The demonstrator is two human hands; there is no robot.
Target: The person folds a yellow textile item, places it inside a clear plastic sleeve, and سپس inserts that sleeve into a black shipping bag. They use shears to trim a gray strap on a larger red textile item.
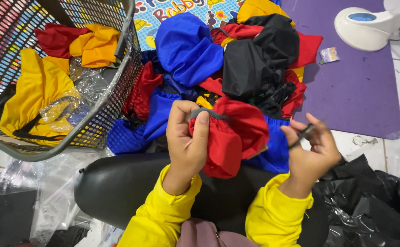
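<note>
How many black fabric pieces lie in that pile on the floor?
1, as far as I can tell: a black fabric bundle on the pile's right side, above the red piece; others may be buried.

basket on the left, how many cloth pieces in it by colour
In the wire basket, as far as shows:
yellow cloth: 1
orange cloth: 1
dark red cloth: 1
Total: 3; clear plastic wrap may hide more.
</note>
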